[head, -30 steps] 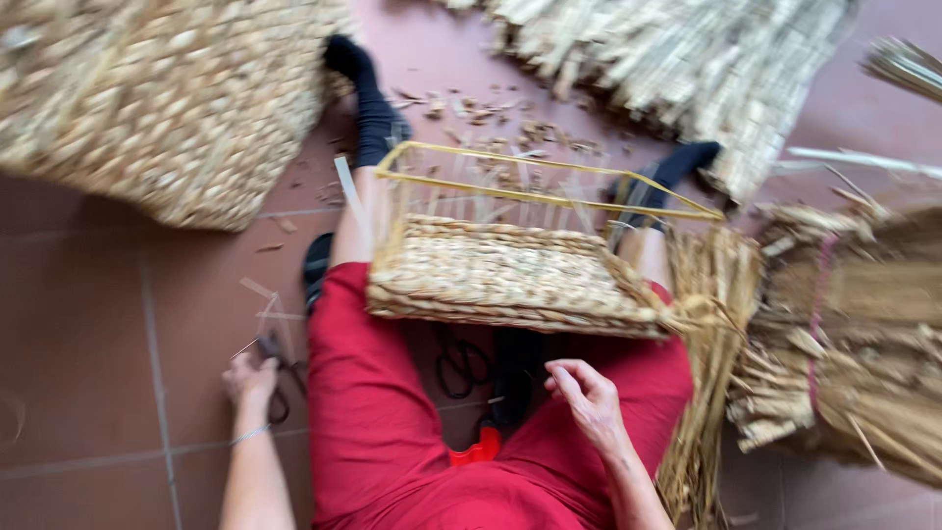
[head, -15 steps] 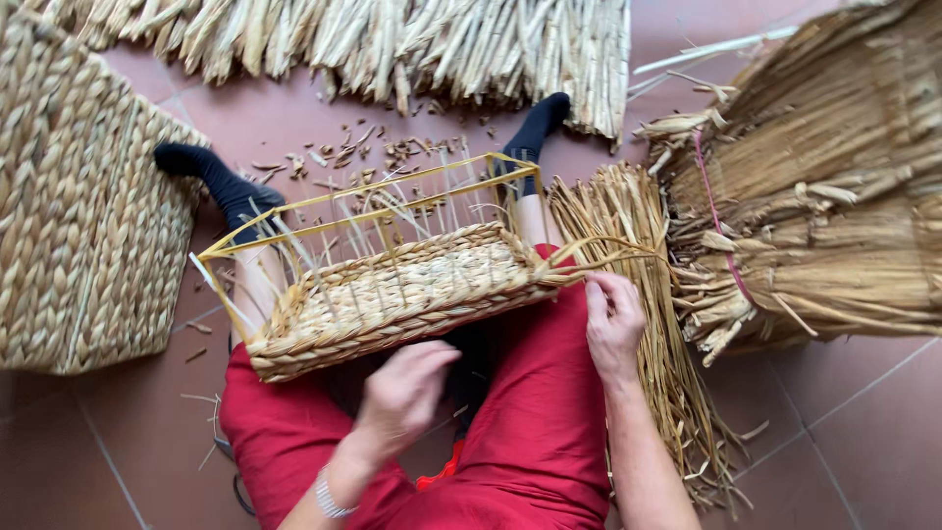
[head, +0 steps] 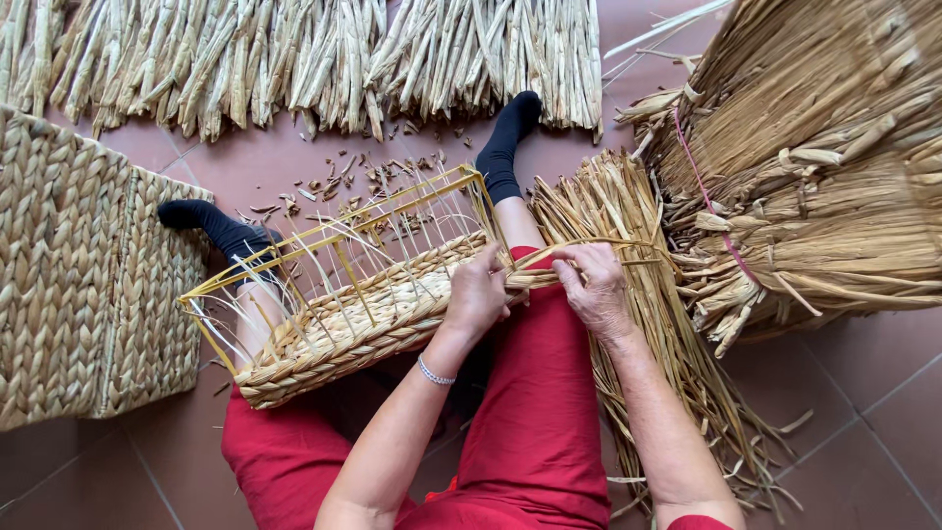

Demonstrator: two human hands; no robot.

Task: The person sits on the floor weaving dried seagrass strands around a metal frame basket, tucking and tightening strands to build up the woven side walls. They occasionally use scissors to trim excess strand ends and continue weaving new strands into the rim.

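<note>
1. Red tiled floor point(head: 844, 412), strewn with reed scraps; bundles of dried reed point(head: 294, 59) lie along the far side, beyond both hands, and a finished woven panel point(head: 78, 265) sits well off past the left hand.
2. The half-woven basket point(head: 343, 314) rests on the person's lap in red trousers — its yellow wire frame point(head: 392, 206) rises bare above the woven rows.
3. The left hand point(head: 478, 294) is closed on the basket's near corner, pinning it.
4. The right hand point(head: 594, 285) pinches a twisted reed strand point(head: 535, 277), just beside the left.
5. Risk, as I judge it: if the left hand's pinch slackens, the last row could loosen — and a hard tug might snap the dry strand or bend the thin uprights.
6. Loose reeds point(head: 648, 324) under the right forearm could snag.
</note>
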